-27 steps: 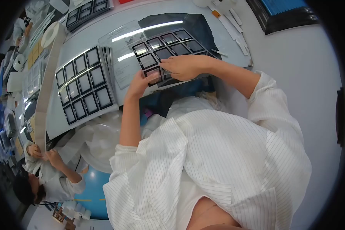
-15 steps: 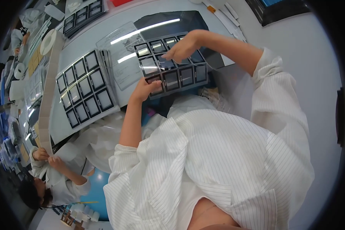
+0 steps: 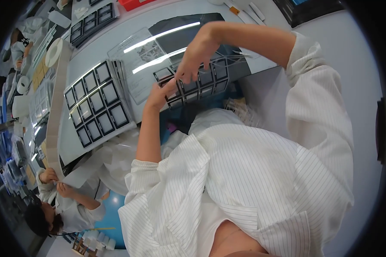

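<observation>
A sheet of dark square frames point(image 3: 206, 77), set in rows, lies tilted at the front edge of the table. My left hand point(image 3: 159, 95) grips its left side, thumb and forefinger pressed at the edge. My right hand point(image 3: 197, 53) arches over the sheet from above, its fingertips pinched close to those of my left hand. What the right fingers pinch, if anything, is too small to make out. Thin clear strips point(image 3: 227, 60) trail over the sheet's far right part. Just left of my hands lies a printed sheet under clear film point(image 3: 133, 55).
A stack of similar framed sheets point(image 3: 96, 100) stands on the left of the table point(image 3: 81, 64). Behind are another stack point(image 3: 92, 23) and a red box point(image 3: 133, 3). At lower left, a co-worker's hands point(image 3: 58, 182) hold a long pale strip point(image 3: 53, 128) from a roll.
My right hand has moved left, from over the sheet's middle to my left fingertips. The framed sheet has tilted, and my left thumb and forefinger now meet at its edge.
</observation>
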A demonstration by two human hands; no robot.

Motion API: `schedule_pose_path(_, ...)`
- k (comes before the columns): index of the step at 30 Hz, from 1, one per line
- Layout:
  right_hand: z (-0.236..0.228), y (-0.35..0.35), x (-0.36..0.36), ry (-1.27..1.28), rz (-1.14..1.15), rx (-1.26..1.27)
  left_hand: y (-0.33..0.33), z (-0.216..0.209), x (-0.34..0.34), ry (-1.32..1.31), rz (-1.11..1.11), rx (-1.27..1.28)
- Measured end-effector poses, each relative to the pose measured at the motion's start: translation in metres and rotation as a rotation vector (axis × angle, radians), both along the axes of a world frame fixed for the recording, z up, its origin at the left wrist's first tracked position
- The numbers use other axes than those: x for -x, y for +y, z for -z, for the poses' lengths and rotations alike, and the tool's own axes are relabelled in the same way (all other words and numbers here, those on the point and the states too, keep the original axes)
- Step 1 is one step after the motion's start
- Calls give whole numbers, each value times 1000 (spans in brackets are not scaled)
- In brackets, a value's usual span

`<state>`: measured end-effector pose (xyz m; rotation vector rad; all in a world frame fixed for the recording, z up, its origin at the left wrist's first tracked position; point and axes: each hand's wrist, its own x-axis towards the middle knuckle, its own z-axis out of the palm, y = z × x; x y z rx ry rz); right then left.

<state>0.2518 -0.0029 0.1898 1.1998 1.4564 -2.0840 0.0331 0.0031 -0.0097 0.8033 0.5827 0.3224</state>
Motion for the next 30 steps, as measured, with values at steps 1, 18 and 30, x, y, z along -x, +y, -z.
schedule_pose_path(1,7,-4,10,-5,-39,32,5,7,-2,-49,18,-113)
schedule_pose_path(18,-70,-131,-141,317,775,-7,-3,-60,64,108,446,-415)
schedule_pose_path(30,21,-443,-91,-511,1433,-20,-8,-99,31,231,373,-418)
